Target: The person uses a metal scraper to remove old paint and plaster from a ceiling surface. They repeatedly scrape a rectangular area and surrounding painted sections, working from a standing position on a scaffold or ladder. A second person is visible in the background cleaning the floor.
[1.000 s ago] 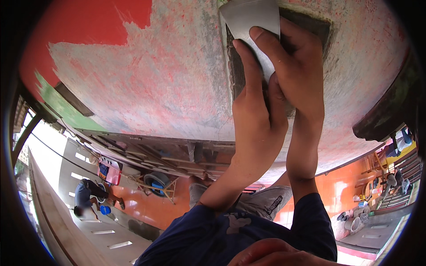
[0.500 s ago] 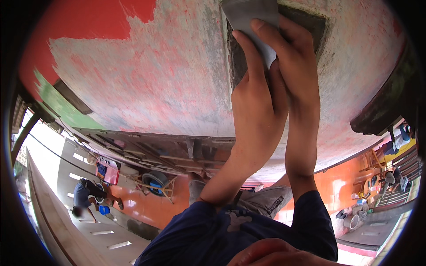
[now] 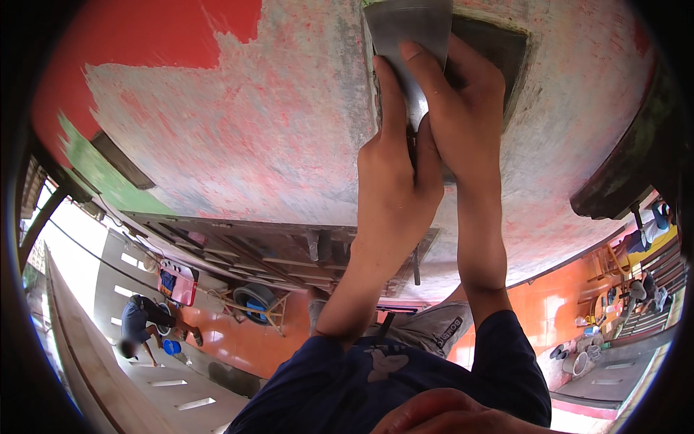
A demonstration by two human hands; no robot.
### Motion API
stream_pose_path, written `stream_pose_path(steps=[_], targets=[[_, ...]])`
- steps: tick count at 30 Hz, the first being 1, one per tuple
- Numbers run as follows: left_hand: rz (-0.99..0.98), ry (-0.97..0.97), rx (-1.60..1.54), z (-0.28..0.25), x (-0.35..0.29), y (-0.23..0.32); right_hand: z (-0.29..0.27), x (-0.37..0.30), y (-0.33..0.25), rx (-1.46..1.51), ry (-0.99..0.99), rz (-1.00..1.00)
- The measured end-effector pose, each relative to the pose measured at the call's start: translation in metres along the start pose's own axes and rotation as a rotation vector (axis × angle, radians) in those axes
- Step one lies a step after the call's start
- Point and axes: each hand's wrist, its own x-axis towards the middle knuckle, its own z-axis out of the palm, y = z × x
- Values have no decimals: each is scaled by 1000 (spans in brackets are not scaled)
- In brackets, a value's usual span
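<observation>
Both my hands grip a wide metal scraper (image 3: pixel 408 27), its grey blade pointing up at the top of the view. My right hand (image 3: pixel 468 119) is closed on it, with the thumb laid along the blade. My left hand (image 3: pixel 397 170) is closed on it from the left, one finger stretched along the blade's edge. The handle is mostly hidden by my fingers. The blade lies over the left part of a dark mesh vent (image 3: pixel 491 61) set in the wall. Around the vent, the wall (image 3: pixel 253 137) is scraped to patchy grey-white and pink.
Smooth red paint (image 3: pixel 159 32) covers the upper left, with a green strip (image 3: pixel 119 181) below. A dark slatted frame (image 3: pixel 253 246) runs beneath the wall. On the orange floor (image 3: pixel 217 322) stands a grey tub (image 3: pixel 254 298). A person (image 3: pixel 141 322) bends near a blue bucket (image 3: pixel 171 347).
My hands and the scraper have shifted slightly left and down over the vent. More of the vent's right part shows. Both hands keep their hold.
</observation>
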Motion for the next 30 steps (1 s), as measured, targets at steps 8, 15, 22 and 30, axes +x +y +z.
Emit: stream_pose_path(steps=[8,15,22,30], targets=[[36,46,59,-2,-3,-7,-2,-3,-2,-33,-82,126],[49,89,186,-3,-5,0,8,-4,14,415,-66,215],[8,7,65,-14,-6,-3,11,-16,5,116,81,83],[13,-49,-21,-23,-4,-13,15,-15,3,-65,88,-60]])
